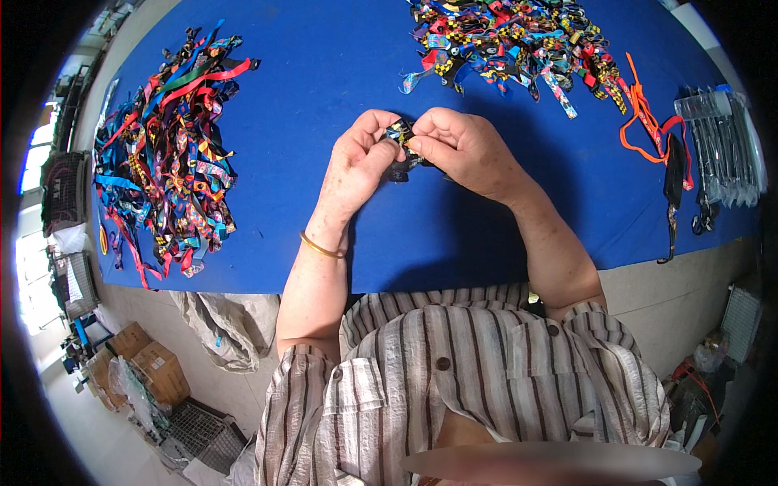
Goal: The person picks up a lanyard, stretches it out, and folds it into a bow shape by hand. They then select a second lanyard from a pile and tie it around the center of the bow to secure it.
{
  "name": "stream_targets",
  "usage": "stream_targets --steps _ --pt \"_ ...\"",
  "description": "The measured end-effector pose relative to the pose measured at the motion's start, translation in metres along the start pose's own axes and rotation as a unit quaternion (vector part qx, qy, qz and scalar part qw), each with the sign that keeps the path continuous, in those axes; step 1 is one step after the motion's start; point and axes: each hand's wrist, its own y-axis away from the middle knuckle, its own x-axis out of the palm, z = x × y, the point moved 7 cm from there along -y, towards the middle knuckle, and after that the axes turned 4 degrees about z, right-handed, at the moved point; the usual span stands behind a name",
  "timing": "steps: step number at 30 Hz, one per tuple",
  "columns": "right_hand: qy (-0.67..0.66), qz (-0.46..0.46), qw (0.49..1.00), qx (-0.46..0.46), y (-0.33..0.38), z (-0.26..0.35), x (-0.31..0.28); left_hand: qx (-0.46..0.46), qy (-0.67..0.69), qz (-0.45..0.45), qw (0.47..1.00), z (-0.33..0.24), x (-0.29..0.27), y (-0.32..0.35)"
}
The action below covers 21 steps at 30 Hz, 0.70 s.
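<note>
Over the middle of a blue-covered table, both hands meet on a short dark strap with a pale and yellow print. My left hand pinches it between thumb and bent fingers. From the other side my right hand grips it, thumb and fingertips pressed together. A dark folded part of the strap hangs below the fingertips. Most of it is hidden by the fingers, so its full shape does not show.
A heap of colourful printed straps covers the table's left side. Another pile of small looped straps lies at the far right. Near the right edge are an orange cord, a black strap, clear plastic bags and dark-handled scissors.
</note>
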Motion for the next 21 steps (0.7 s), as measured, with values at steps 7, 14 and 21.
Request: stream_targets --steps 7,14,21 --pt "0.085 0.005 0.996 -0.003 0.002 0.004 -0.004 0.028 -0.038 0.001 0.999 -0.004 0.005 0.002" --pt "0.029 -0.038 0.998 0.042 -0.004 -0.01 -0.014 0.049 -0.003 0.01 0.999 -0.005 0.006 0.002" --pt "-0.077 -0.026 0.995 0.061 -0.005 -0.019 -0.007 0.037 0.019 0.024 0.999 -0.002 0.011 0.001"
